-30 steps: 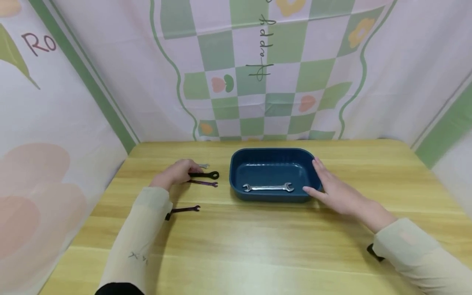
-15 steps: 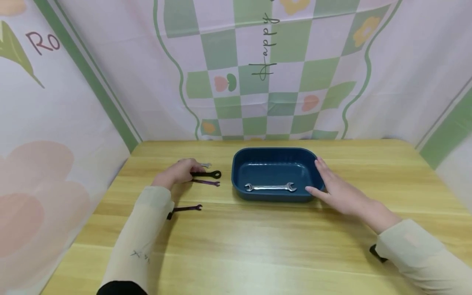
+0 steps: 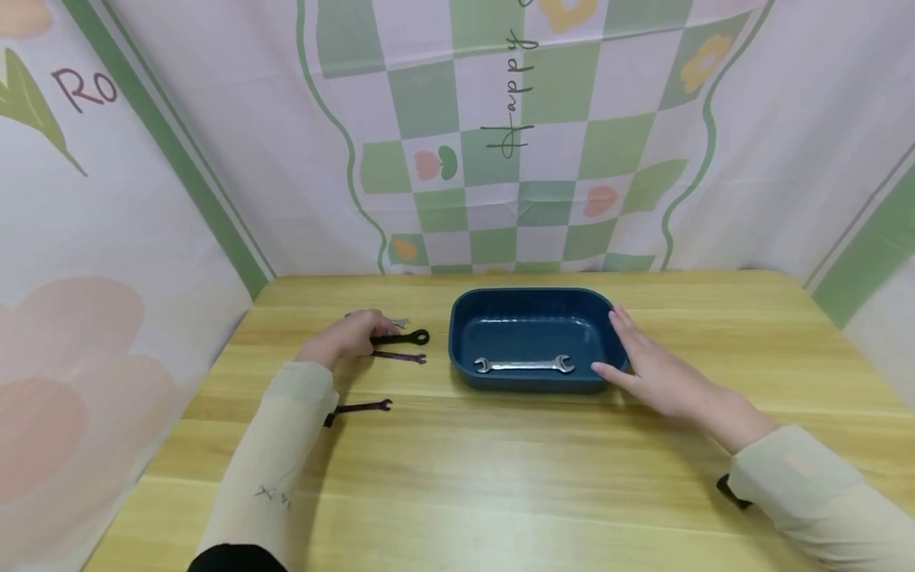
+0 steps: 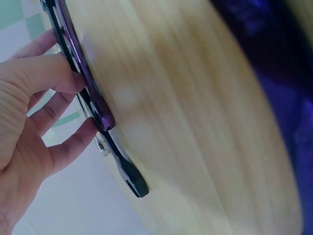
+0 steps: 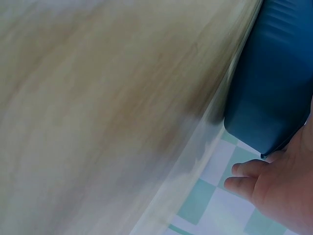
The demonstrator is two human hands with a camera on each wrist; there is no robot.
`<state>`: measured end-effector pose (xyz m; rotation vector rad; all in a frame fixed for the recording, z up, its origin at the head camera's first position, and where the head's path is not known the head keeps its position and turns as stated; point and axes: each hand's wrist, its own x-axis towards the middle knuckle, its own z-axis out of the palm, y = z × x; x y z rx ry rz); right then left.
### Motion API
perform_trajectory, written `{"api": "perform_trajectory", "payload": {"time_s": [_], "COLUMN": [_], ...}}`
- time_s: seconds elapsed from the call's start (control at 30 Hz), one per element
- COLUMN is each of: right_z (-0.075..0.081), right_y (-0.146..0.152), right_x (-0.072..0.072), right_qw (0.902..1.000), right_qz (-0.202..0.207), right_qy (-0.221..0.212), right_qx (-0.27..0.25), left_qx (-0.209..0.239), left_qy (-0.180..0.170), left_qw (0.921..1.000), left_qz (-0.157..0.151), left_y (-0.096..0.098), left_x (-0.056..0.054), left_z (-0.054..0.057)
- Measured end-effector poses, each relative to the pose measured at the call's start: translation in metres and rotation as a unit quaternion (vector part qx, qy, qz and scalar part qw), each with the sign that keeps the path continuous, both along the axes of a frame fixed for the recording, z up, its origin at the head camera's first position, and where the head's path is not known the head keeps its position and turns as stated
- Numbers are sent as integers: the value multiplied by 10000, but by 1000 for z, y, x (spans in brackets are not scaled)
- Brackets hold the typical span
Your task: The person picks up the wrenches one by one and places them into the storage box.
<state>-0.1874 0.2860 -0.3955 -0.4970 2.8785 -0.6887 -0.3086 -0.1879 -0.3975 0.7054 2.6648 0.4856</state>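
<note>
At the left of the table my left hand (image 3: 350,334) pinches a black wrench (image 3: 411,338), whose ring end points right toward the box. In the left wrist view, the thumb and fingers close on the black wrench (image 4: 129,174). Beside it lies a purple wrench (image 3: 403,357), and behind is a small silver wrench (image 3: 400,322), partly hidden by the hand. My right hand (image 3: 658,377) rests on the right end of a dark blue box (image 3: 529,384) with its fingers extended. Inside the box lies a silver open-end wrench (image 3: 525,365).
Another dark purple wrench (image 3: 364,406) lies nearer on the wooden table (image 3: 529,485), partly behind the left sleeve (image 3: 264,453). A printed curtain (image 3: 486,191) hangs behind the table's back edge and along both sides.
</note>
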Motion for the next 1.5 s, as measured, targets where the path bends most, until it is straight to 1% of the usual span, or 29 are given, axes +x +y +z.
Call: {"api": "perform_trajectory", "payload": {"time_s": [0.17, 0.4, 0.53, 0.6, 0.73, 0.9, 1.1, 1.23, 1.43, 1.5], "right_z": [0, 0, 1, 1, 3, 3, 3, 3, 4, 4], "right_y": [0, 0, -1, -2, -2, -1, -2, -2, -2, -2], "right_x": [0, -1, -1, 0, 1, 1, 2, 1, 1, 1], "right_qw": [10000, 10000, 10000, 10000, 10000, 9999, 9999, 9999, 9999, 9999], "right_qz": [15, -4, -3, 5, 2, -19, 4, 5, 37, 27], "right_qy": [-24, -45, -75, -85, -94, -101, -87, -93, -87, -100], "right_qx": [-18, 16, 31, 16, -15, -30, -59, -38, -54, -32], "left_qx": [-67, -155, -66, 7, 62, 18, -53, -99, -123, -77], "left_qy": [-4, 27, -37, -90, -167, -282, -288, -188, 171, 220], "left_qw": [10000, 9998, 9999, 9999, 9998, 9995, 9995, 9998, 9988, 9983], "left_qz": [-72, -83, -118, -85, 6, 110, 68, -45, -434, -528], "left_y": [-1, 0, -2, -3, -4, -3, -2, -1, 2, 4], "left_x": [-1, 1, 2, 3, 6, 9, 12, 14, 16, 16], "left_z": [0, 7, 7, 8, 14, 22, 27, 31, 39, 41]}}
